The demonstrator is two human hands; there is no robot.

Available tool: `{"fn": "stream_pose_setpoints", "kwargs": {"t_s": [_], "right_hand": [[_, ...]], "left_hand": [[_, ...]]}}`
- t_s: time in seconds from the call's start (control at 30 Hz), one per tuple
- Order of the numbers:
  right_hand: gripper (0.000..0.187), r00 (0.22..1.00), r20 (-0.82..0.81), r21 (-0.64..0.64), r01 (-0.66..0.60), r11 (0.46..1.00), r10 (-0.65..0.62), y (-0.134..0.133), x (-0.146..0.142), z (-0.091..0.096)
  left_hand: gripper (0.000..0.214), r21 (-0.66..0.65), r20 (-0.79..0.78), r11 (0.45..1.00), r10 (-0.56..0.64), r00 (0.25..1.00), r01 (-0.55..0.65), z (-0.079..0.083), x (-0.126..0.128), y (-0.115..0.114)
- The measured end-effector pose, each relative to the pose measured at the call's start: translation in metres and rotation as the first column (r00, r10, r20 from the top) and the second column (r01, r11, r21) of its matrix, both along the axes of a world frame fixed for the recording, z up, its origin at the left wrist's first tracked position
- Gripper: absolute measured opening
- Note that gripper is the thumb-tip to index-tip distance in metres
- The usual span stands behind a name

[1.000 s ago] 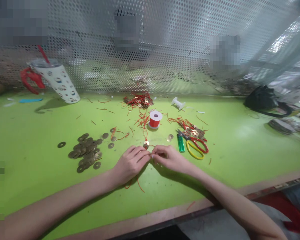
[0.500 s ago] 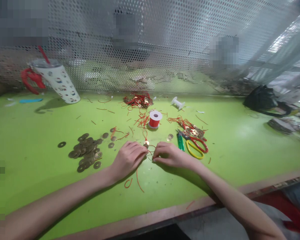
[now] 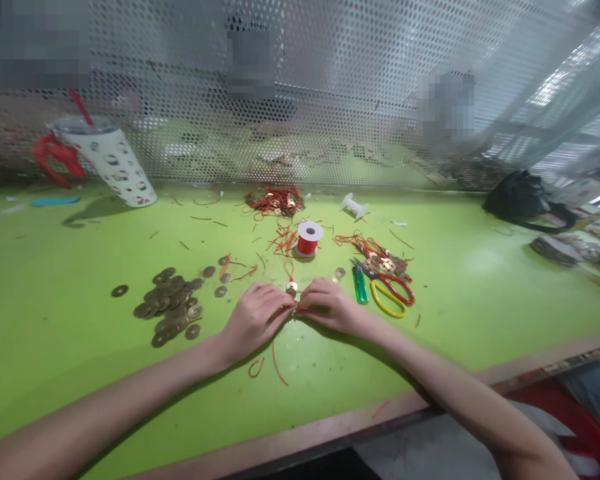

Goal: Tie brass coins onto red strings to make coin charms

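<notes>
My left hand (image 3: 257, 318) and my right hand (image 3: 329, 305) meet fingertip to fingertip on the green table (image 3: 55, 347), both pinched on a thin red cord (image 3: 276, 360) whose loose ends trail toward me. A small brass coin (image 3: 291, 287) strung on the cord lies just beyond the fingertips. A spool of red cord (image 3: 309, 239) stands a little farther back.
A pile of holed brass coins (image 3: 173, 307) lies to the left. A green lighter (image 3: 361, 287) and yellow-and-red scissors (image 3: 390, 293) rest to the right, by finished red-cord pieces (image 3: 380, 257). More lie at the back (image 3: 276, 201). A patterned cup (image 3: 113, 163) stands far left before a perforated screen (image 3: 330, 100).
Both hands spread slightly apart with the cord half a second ago, then came back together and shifted a little away from me. The cord ends now trail from under my left hand.
</notes>
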State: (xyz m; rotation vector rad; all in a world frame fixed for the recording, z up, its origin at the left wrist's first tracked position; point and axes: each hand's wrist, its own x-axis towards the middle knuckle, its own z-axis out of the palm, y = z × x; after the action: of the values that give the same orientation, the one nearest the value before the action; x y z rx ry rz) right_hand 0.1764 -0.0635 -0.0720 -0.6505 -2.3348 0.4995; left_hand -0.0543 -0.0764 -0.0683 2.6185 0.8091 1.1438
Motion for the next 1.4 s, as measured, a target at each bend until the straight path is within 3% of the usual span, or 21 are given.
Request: {"fn": "stream_pose_setpoints", "kwargs": {"t_s": [0.17, 0.37, 0.53, 0.8, 1.07, 1.23, 1.4], "right_hand": [[0.007, 0.994, 0.063, 0.140, 0.080, 0.987, -0.090, -0.001, -0.003, -0.002], [0.009, 0.976, 0.040, 0.081, 0.210, 0.974, -0.213, -0.008, -0.007, -0.003], [0.014, 0.971, 0.052, 0.017, 0.231, 0.973, -0.232, -0.013, -0.008, -0.001], [0.010, 0.979, -0.043, -0.203, 0.188, 0.961, -0.201, -0.014, -0.007, 0.004], [0.016, 0.970, -0.097, -0.496, 0.148, 0.855, -0.224, -0.014, -0.008, 0.011], [0.020, 0.979, -0.096, -0.587, 0.091, 0.804, -0.181, -0.011, -0.002, 0.016], [0.016, 0.942, -0.139, -0.650, 0.146, 0.745, -0.306, -0.010, -0.007, 0.009]], "left_hand": [[0.005, 0.007, -0.013, 1.000, 0.002, 1.000, -0.002, 0.001, 0.001, -0.001], [0.006, 0.056, -0.048, 0.998, 0.000, 0.999, 0.003, -0.001, 0.003, -0.002], [0.006, 0.150, -0.104, 0.989, 0.017, 0.994, -0.001, -0.001, 0.003, -0.003], [0.011, 0.369, -0.196, 0.929, 0.086, 0.977, -0.007, 0.004, 0.001, -0.007], [0.018, 0.397, -0.231, 0.918, 0.079, 0.970, 0.020, 0.006, 0.002, -0.007], [0.017, 0.397, -0.233, 0.918, 0.076, 0.970, 0.023, 0.006, 0.004, -0.007], [0.022, 0.419, -0.253, 0.907, 0.087, 0.964, 0.028, 0.006, 0.004, -0.008]]}}
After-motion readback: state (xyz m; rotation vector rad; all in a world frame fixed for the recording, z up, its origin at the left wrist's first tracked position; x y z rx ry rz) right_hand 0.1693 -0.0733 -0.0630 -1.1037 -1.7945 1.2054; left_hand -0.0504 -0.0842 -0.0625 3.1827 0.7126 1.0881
